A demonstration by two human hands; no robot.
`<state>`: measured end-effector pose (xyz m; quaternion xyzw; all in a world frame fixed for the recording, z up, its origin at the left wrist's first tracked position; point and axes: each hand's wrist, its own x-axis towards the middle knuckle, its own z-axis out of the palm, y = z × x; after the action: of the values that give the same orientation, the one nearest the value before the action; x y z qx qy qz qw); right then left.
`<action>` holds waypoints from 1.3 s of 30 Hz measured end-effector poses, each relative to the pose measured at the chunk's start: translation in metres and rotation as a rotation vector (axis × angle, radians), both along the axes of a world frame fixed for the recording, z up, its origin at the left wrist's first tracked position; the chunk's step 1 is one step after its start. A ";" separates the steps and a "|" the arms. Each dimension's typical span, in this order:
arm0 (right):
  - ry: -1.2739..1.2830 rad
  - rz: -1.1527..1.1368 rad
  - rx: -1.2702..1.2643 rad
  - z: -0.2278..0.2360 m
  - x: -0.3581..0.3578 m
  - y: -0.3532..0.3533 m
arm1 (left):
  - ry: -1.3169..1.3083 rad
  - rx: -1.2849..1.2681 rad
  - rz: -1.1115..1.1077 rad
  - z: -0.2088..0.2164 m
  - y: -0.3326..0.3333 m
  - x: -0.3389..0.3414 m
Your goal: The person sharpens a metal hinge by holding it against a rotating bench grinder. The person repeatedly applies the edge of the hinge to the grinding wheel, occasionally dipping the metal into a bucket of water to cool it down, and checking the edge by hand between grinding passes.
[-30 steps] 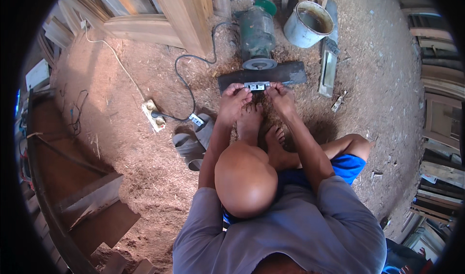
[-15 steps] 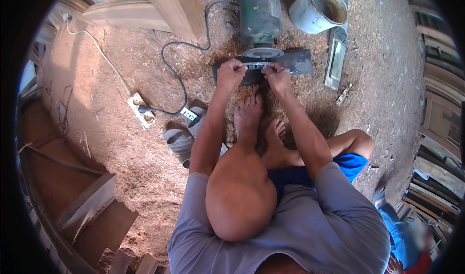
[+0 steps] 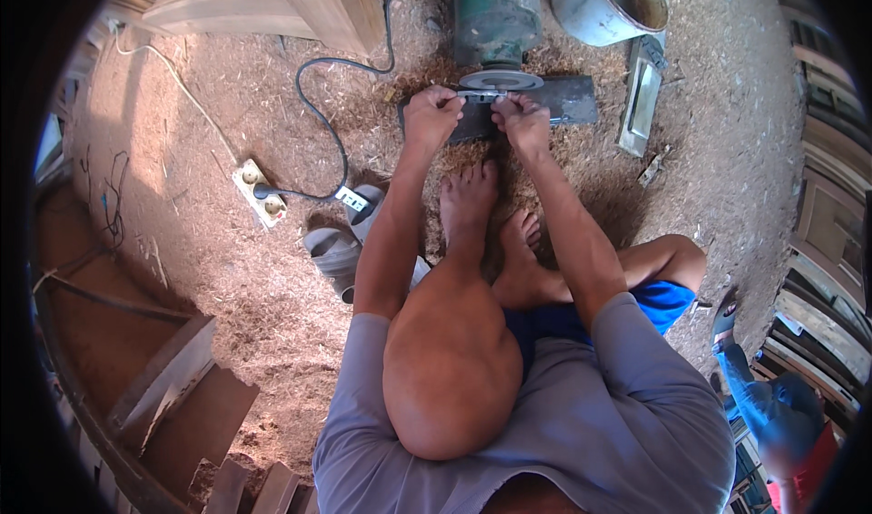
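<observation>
A small flat metal piece with dark slots, like a planer blade [image 3: 481, 98], is stretched between my two hands. My left hand [image 3: 431, 116] pinches its left end between thumb and fingers. At the other end, my right hand [image 3: 523, 123] has its fingers closed on it. Right behind the piece is a grey grinding disc [image 3: 501, 80], mounted on a worn green motor [image 3: 498, 24]; I cannot tell whether the two touch. Beneath the hands lies a dark flat board [image 3: 565, 101] on the ground.
A white bucket [image 3: 595, 10] stands right of the motor, near a long narrow block [image 3: 639, 105]. A black cable runs to a power strip [image 3: 259, 192] at left. Slippers [image 3: 331, 252] lie beside my leg. Another person [image 3: 786, 414] is at lower right; timber lines both sides.
The view has shifted slightly, and the metal piece is a little closer to the disc. Both hands keep their grip. More of the other person shows at lower right.
</observation>
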<state>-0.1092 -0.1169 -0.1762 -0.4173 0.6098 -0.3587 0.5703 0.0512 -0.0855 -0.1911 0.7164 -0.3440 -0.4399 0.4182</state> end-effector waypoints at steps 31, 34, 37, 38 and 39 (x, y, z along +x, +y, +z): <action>-0.126 -0.160 0.087 -0.004 -0.006 -0.003 | -0.092 0.037 -0.064 -0.012 -0.013 -0.009; -0.124 -0.172 0.097 -0.003 -0.005 -0.004 | -0.120 0.064 -0.065 -0.012 -0.012 -0.008; -0.121 -0.189 0.106 -0.003 -0.005 -0.004 | -0.140 0.020 -0.062 -0.007 -0.011 -0.011; -0.121 -0.194 0.107 -0.003 -0.004 -0.004 | -0.134 0.019 -0.061 -0.007 -0.011 -0.011; -0.118 -0.198 0.108 -0.002 -0.004 -0.004 | -0.128 0.018 -0.061 -0.007 -0.011 -0.012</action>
<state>-0.1133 -0.1207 -0.1785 -0.3019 0.6317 -0.4039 0.5888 0.0396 -0.0970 -0.1981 0.7360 -0.3878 -0.4087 0.3753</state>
